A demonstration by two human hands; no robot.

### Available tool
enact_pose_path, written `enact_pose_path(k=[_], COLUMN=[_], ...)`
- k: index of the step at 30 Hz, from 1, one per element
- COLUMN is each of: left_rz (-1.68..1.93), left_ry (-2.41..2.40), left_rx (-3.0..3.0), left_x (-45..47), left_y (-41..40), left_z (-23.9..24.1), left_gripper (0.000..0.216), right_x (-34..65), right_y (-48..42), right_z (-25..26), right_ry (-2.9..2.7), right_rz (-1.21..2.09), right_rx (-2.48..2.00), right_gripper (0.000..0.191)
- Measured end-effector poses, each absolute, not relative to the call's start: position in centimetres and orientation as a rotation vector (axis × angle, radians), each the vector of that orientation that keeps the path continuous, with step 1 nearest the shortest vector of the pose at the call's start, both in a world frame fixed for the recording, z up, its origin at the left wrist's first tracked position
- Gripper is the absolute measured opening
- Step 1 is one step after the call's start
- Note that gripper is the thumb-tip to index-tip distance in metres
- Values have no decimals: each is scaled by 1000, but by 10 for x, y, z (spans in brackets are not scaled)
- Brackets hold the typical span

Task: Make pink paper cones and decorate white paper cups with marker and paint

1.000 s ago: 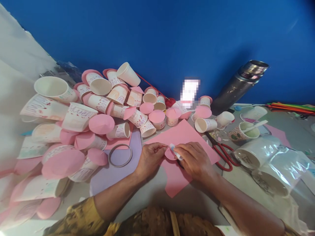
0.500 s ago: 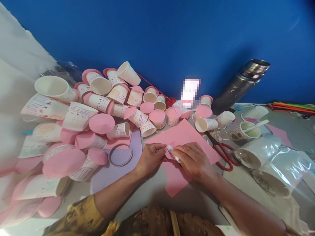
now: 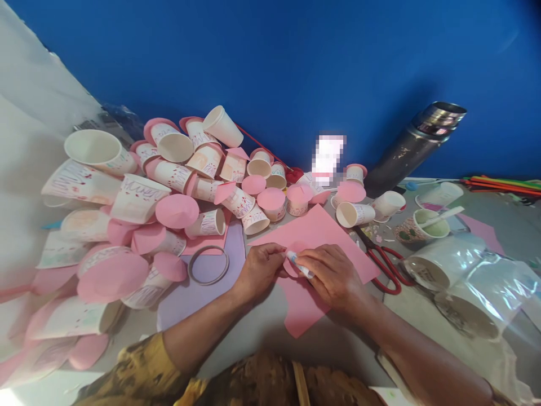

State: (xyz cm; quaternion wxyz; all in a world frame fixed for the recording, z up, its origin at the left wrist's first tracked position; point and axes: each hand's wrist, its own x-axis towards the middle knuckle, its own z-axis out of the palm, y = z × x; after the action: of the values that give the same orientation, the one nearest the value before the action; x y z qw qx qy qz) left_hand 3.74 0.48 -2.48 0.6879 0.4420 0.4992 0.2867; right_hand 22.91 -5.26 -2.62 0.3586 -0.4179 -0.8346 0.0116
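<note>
My left hand (image 3: 260,273) pinches the edge of a small pink paper circle (image 3: 293,270) between thumb and fingertips. In my right hand (image 3: 333,276) is a small white and blue glue stick (image 3: 303,267), slanted with its upper left end against the paper circle. The fingers partly cover both things. Beneath the hands lies a larger pink paper sheet (image 3: 346,248) with a curved piece cut out of its lower left edge. Red-handled scissors (image 3: 386,270) rest just right of my right hand.
Many paper cups with pink paper brims (image 3: 139,197) crowd the left side. A grey ring (image 3: 208,265) lies on lilac paper (image 3: 181,299). On the right are a dark flask (image 3: 409,146), a cup with a white spoon (image 3: 429,224) and plastic-wrapped cups (image 3: 448,265). A blue wall (image 3: 270,67) stands behind.
The view has shifted very slightly. The glue stick's tilt and the paper circle's angle differ a little; both hands keep their holds in nearly the same place.
</note>
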Motion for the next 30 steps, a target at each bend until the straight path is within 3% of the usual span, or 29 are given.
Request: enact_pose_path(k=[16,24,30], left_rz=[656,661,684], left_ry=[1029,1069,1106], left_rx=[915,1382,1330], left_x=[37,38,39], left_y=[5,-3,-6], left_z=[-24,-21,-19], left_gripper=[18,27,23], right_x=[231,232,233], right_y=[-52,-53,-53], right_z=[-30,-30,-29], right_ry=[-2122,-2086,-2036], right_rz=[43,-44,-31], right_rx=[-1111,-1228,-1279], right_gripper=[25,19,19])
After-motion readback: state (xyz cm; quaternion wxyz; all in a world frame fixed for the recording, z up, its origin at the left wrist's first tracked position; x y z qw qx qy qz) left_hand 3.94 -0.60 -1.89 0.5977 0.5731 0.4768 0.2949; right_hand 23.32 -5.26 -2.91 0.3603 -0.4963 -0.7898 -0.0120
